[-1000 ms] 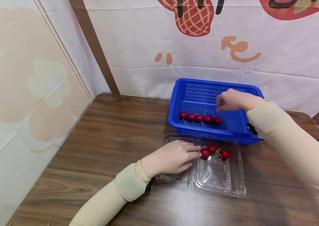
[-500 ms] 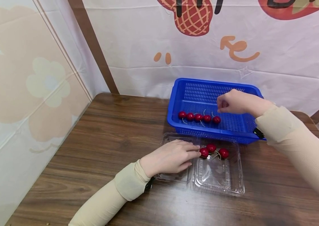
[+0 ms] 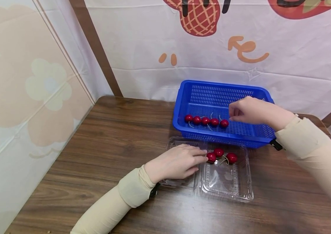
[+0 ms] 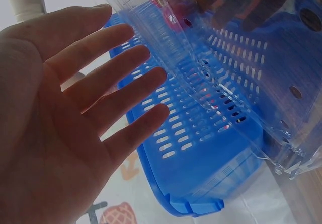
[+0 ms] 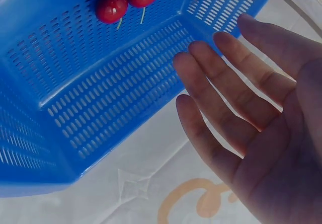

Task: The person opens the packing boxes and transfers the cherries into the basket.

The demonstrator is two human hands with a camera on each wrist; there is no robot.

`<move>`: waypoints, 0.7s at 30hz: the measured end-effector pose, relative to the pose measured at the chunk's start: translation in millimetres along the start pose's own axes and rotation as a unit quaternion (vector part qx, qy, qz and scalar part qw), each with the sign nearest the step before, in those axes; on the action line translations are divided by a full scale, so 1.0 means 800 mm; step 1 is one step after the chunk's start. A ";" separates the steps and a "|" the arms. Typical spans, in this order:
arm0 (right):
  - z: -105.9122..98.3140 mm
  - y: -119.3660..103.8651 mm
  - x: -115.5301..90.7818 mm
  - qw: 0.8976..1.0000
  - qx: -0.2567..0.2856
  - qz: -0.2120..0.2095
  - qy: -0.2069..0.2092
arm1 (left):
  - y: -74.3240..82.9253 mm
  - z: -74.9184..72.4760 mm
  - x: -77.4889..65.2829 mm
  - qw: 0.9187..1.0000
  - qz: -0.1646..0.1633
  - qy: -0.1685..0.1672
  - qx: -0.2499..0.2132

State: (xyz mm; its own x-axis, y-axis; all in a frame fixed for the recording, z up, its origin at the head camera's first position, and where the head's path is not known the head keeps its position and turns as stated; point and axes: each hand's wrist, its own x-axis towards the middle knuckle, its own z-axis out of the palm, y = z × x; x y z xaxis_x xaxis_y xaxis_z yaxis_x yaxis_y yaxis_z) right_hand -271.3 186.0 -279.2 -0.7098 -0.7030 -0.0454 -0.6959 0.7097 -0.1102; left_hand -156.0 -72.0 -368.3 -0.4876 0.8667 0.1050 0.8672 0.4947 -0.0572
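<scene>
Several red cherries with stems lie in a row in the blue basket. Over the basket's right half hovers my right hand, fingers loosely bent, holding nothing; the right wrist view shows its fingers apart from the cherries. In front of the basket lies an opened clear plastic clamshell box. Three cherries sit in its right half, toward the back. My left hand is over the left half, fingers extended and spread, the tips near the leftmost of these cherries; whether they touch is unclear.
The wooden table carries both containers. Close behind the basket hangs a printed cloth backdrop, with another cloth panel along the left side. The basket's raised front wall stands between its cherries and the clear box.
My right hand has shifted slightly right and toward me over the basket, its fingers loosening. The left hand and the cherries stay where they were.
</scene>
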 end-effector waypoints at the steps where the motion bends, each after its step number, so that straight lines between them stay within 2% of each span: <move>1: -0.001 -0.002 -0.002 1.000 0.001 0.000 0.000 | 0.000 0.000 0.000 1.000 0.000 0.000 0.000; 13: 0.002 -0.009 -0.028 0.999 0.007 -0.012 0.031 | 0.001 0.001 -0.001 1.000 -0.001 0.000 -0.001; 21: 0.012 -0.005 -0.046 0.997 0.007 -0.044 0.069 | 0.001 0.001 -0.001 1.000 0.001 0.003 0.005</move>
State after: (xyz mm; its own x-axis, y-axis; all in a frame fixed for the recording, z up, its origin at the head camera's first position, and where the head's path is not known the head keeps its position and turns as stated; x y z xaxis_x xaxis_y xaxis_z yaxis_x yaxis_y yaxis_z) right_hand -241.3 208.6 -286.8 -0.6554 -0.7483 0.1024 -0.7549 0.6445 -0.1217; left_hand -154.9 -72.6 -369.3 -0.4859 0.8671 0.1099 0.8668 0.4942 -0.0670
